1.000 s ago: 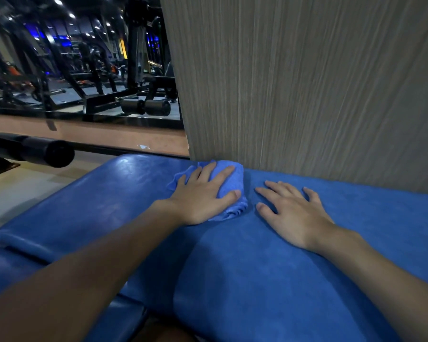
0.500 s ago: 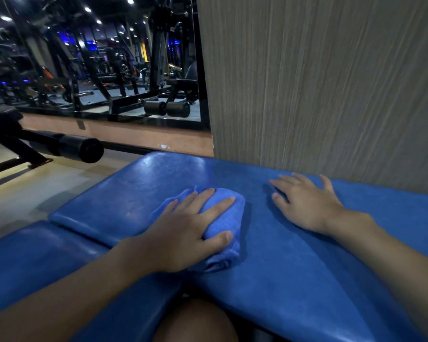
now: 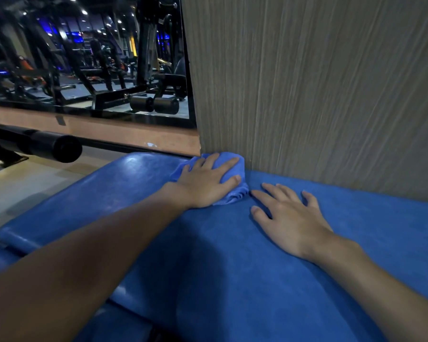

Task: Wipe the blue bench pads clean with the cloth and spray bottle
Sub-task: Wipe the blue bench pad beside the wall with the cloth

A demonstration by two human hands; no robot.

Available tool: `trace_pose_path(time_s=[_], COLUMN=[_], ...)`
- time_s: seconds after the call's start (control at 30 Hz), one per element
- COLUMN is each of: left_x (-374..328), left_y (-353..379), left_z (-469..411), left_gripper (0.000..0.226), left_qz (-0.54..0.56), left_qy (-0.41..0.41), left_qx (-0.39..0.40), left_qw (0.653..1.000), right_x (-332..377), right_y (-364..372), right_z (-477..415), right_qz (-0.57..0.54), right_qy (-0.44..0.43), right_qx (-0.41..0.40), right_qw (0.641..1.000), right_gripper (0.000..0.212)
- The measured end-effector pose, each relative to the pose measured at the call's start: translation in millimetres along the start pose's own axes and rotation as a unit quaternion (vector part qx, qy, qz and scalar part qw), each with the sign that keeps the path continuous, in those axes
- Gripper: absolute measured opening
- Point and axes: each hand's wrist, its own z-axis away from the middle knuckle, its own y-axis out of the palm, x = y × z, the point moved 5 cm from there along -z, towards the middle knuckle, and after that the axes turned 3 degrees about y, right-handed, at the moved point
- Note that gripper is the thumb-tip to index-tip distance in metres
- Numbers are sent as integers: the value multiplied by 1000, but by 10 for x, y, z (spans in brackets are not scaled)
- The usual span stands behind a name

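A wide blue bench pad (image 3: 232,255) fills the lower half of the head view. A second blue pad (image 3: 0,257) adjoins it at the lower left. My left hand (image 3: 205,181) presses a bunched blue cloth (image 3: 232,164) flat on the pad's far edge, right against the wood-grain wall. My right hand (image 3: 287,218) lies flat on the pad just right of the cloth, fingers spread, holding nothing. No spray bottle is in view.
A wood-grain wall panel (image 3: 319,82) rises straight behind the pad. To its left a mirror (image 3: 84,58) reflects dark gym machines. A black padded roller bar (image 3: 47,145) juts in at the left above the pale floor (image 3: 22,188).
My left hand pushed the cloth from the near middle of the pad back up to the far edge by the wall. My right hand stayed flat on the pad.
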Motion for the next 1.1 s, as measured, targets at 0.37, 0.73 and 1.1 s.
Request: trace_pose_path(time_s=[0.37, 0.73, 1.1], left_x=[124, 119, 152], left_y=[-276, -376, -79], left_z=[1569, 1787, 119], left_gripper=[104, 102, 93], left_qz=[-67, -81, -5], left_qy=[59, 103, 25], left_qx=[5, 37, 7], left_qw=[996, 991, 1000], right_x=[43, 317, 266], right_y=[-79, -164, 42], right_z=[103, -21, -123], right_qz=[-12, 6, -10], right_qy=[-1, -32, -29], right_qx=[24, 30, 16], right_qw=[1000, 999, 999], right_gripper=[53, 51, 53])
